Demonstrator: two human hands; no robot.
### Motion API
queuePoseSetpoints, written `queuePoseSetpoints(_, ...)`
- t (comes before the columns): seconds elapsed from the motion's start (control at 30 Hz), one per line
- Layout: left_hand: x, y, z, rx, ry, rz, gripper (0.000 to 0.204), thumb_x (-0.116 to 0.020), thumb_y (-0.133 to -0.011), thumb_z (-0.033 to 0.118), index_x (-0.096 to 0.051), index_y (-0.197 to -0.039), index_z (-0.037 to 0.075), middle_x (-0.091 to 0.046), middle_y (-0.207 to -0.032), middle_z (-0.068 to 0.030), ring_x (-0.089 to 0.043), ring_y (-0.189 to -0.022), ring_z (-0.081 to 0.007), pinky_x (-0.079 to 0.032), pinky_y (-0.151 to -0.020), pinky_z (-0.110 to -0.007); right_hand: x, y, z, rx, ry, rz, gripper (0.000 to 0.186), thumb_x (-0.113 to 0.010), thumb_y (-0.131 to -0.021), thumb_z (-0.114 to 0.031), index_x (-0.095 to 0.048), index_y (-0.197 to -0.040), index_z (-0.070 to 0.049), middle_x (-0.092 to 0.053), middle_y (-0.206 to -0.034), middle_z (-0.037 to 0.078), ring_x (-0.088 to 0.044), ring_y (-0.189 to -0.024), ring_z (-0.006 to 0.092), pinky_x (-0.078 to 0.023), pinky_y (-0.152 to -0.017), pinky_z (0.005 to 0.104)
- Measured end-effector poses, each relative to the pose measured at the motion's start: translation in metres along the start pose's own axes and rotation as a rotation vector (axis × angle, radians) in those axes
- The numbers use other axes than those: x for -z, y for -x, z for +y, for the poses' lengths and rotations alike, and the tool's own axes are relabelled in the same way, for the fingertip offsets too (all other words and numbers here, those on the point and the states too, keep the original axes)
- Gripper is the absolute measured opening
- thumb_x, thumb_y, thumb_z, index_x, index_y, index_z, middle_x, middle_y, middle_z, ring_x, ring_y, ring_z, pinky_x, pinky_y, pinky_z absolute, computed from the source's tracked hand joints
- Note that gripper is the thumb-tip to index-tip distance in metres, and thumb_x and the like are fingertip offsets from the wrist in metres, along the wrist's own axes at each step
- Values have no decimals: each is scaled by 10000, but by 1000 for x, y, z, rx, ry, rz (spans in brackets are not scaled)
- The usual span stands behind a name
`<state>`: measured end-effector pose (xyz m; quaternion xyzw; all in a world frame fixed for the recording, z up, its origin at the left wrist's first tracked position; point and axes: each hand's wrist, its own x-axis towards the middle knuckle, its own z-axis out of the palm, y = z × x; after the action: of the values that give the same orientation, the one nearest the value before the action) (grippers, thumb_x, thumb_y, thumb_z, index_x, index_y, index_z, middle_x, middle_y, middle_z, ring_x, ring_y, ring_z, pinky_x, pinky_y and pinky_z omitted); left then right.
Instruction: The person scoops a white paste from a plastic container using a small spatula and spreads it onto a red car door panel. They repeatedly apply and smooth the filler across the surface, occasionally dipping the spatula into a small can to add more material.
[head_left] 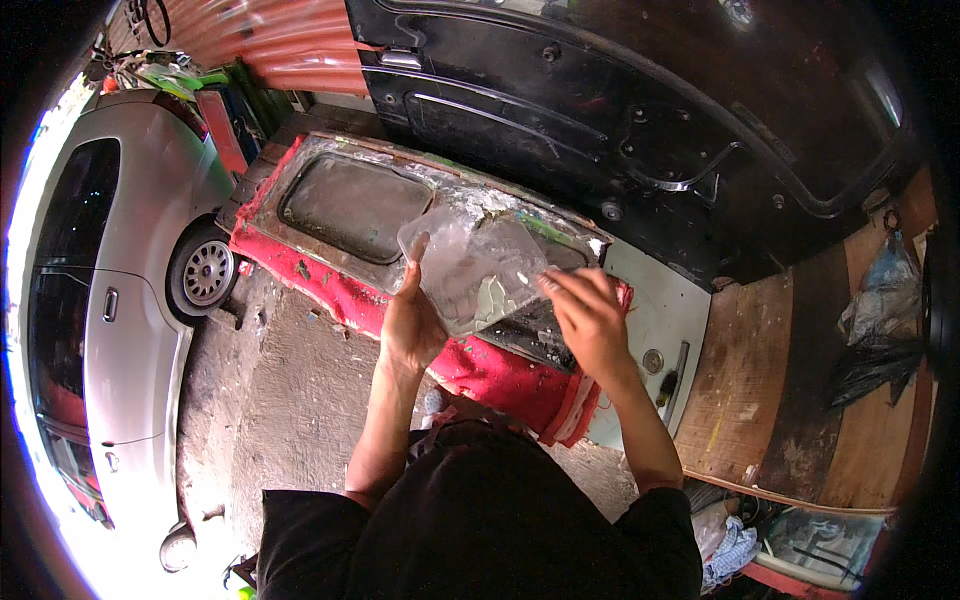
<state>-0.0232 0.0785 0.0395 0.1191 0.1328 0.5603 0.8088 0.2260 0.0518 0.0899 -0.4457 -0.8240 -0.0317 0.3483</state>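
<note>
My left hand (412, 325) grips a flat, cloudy clear sheet (450, 265) by its near left edge, thumb on top. On the sheet's near right part lies a patch of pale, creamy paste (492, 302). At the sheet's right edge, my right hand (590, 325) has its fingers drawn together in a pinch; what they hold, if anything, is too small to make out. Beneath both hands is a worn panel (270, 215) with recessed sections, smeared with white and green. A red cloth (480, 375) pads the panel's near side.
A silver car (140, 270) stands along the left. Beyond the worn panel leans a large black panel (520, 110). To the right are a white surface (665, 320) carrying a dark-handled tool (667, 388), wooden boards (740, 370) and a hanging plastic bag (885, 300).
</note>
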Motion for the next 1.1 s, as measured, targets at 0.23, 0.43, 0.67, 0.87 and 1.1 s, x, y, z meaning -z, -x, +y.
queuePoseSetpoints(0.23,-2,5,13,-65,19,17,530,-269,-1108,432,-192,-1613,292,-409,-1545,-210,-447,-1388,-467,-445,-1076,-664,-11,31,-3,115,69,-57,318,-678,-861,-44,-731,-1173,-67,-686,-1243,32,-596,-1061,252,-508,-897,385)
queuePoseSetpoints(0.43,2,6,13,-112,-27,35,554,-331,-1100,430,-171,-1616,308,-424,-1527,-216,-458,-1376,-475,-465,-1057,-663,1,10,-7,-87,-135,117,311,-730,-812,65,-757,-1108,-27,-736,-1036,71,-628,-921,266,-527,-809,358)
queuePoseSetpoints(0.67,-9,5,1,-125,-70,2,532,-320,-1101,435,-219,-1609,319,-419,-1536,-176,-464,-1376,-439,-437,-1080,-654,-27,5,-5,-834,-1170,183,138,-697,-957,-57,-674,-1071,18,-715,-888,69,-678,-705,153,-553,-627,265)
queuePoseSetpoints(0.87,-1,4,-6,-201,-14,-14,555,-366,-1089,441,-209,-1609,330,-471,-1487,-162,-491,-1367,-409,-485,-1063,-604,-54,25,-16,-1255,-1561,132,101,-686,-959,-123,-671,-997,-31,-704,-788,61,-691,-622,162,-586,-560,256)
queuePoseSetpoints(1.1,0,6,5,-227,11,-1,552,-351,-1093,441,-191,-1611,334,-495,-1462,-175,-502,-1358,-412,-498,-1061,-592,-48,44,-9,-1325,-1584,219,108,-713,-930,-119,-667,-988,-40,-701,-840,75,-699,-643,187,-606,-601,303)
